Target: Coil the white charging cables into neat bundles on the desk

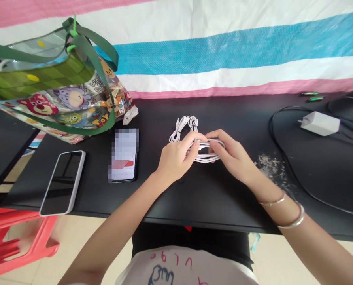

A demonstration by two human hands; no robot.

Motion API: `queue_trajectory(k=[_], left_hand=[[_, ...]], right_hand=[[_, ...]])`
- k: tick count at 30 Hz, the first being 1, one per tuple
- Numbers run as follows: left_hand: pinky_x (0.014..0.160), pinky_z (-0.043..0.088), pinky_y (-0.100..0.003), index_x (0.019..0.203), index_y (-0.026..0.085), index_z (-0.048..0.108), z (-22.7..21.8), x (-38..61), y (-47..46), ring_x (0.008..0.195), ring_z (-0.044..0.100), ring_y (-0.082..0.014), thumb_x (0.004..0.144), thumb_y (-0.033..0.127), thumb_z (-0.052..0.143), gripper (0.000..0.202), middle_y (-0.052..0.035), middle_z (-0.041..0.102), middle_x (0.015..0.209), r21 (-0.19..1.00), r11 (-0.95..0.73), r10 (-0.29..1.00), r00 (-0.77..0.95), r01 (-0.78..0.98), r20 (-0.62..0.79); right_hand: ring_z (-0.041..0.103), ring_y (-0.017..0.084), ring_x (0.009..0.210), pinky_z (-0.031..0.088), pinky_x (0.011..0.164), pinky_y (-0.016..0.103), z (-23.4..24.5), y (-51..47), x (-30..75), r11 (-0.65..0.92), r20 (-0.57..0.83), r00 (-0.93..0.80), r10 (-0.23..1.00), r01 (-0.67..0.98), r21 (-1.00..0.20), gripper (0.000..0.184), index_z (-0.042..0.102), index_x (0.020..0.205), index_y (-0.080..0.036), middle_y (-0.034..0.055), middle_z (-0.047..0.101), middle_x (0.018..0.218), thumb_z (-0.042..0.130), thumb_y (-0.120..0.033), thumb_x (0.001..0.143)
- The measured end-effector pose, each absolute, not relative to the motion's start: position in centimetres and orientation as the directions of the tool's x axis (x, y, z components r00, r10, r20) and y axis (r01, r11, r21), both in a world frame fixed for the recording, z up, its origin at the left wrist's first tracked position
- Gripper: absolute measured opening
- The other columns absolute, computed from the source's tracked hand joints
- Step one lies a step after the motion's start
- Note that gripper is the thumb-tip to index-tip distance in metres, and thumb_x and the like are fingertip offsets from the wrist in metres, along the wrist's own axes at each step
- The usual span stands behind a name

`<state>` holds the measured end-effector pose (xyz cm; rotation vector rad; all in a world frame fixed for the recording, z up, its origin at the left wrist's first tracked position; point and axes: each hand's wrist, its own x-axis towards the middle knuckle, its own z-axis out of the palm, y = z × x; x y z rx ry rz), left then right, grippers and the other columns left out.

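white charging cable [205, 159] is held between both hands above the middle of the black table [212, 194], close to the body. left hand [176, 158] is closed, with thumb and fingertips pinched on the left end of the looped bundle. right hand [232, 156] is closed too, with fingers curled round the right end. long axis of the held loops is laid left to right, from one hand across to the other. a second part of the cable, the loose loops [184, 126], is trailed away from the body and a little left, resting on the table just beyond the left hand and so nearer to it than to the right. two bangles [285, 211] are worn on the right wrist. a lit phone [123, 156] and a dark phone in a white case [63, 182] are laid well left of the hands. a cartoon tote bag [54, 91] is set at far left. a white charger [320, 123] with a black cord [283, 166] is seen at far right, well apart. a red stool [16, 241] is seen below the table edge.
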<state>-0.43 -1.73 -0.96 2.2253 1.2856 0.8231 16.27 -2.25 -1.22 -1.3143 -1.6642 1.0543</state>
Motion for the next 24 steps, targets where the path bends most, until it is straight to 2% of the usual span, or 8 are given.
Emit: queue_trajectory(k=[9, 14, 24], left_hand=[[0.052, 0.034, -0.018, 0.103, 0.021, 0.064, -0.8, -0.4, -1.7, 0.042, 0.042, -0.0085, 0.093, 0.025, 0.034, 0.031, 0.0068, 0.054, 0.055, 0.622, -0.460, 0.885, 0.388, 0.633, 0.259], [0.051, 0.033, -0.018, 0.100, 0.022, 0.065, -0.9, -0.4, -1.7, 0.041, 0.042, -0.0095, 0.092, 0.025, 0.034, 0.032, 0.0080, 0.044, 0.047, 0.614, -0.455, 0.887, 0.392, 0.645, 0.245], [0.050, 0.031, -0.019, 0.100, 0.022, 0.065, -0.8, -0.4, -1.6, 0.042, 0.042, -0.0097, 0.092, 0.025, 0.035, 0.032, 0.0081, 0.043, 0.046, 0.594, -0.456, 0.885, 0.407, 0.663, 0.225]], right_hand=[[0.054, 0.013, 0.049, 0.042, 0.054, 0.024, -1.4, -2.1, 16.4, 0.162, 0.061, -0.250, 0.966, 0.405, -0.900, 0.019, 0.053, 0.085, -0.020, -0.0037, 0.055, 0.056, 0.043, -0.036, 0.087], [0.053, 0.013, 0.048, 0.041, 0.054, 0.024, -2.0, -2.0, 16.5, 0.207, 0.077, -0.291, 0.954, 0.450, -0.868, 0.021, 0.051, 0.082, -0.021, -0.0038, 0.054, 0.053, 0.038, -0.036, 0.090], [0.053, 0.013, 0.048, 0.039, 0.053, 0.022, -2.7, -2.0, 16.8, 0.274, 0.129, -0.305, 0.944, 0.504, -0.819, 0.023, 0.052, 0.083, -0.021, -0.0040, 0.053, 0.053, 0.037, -0.035, 0.092]])
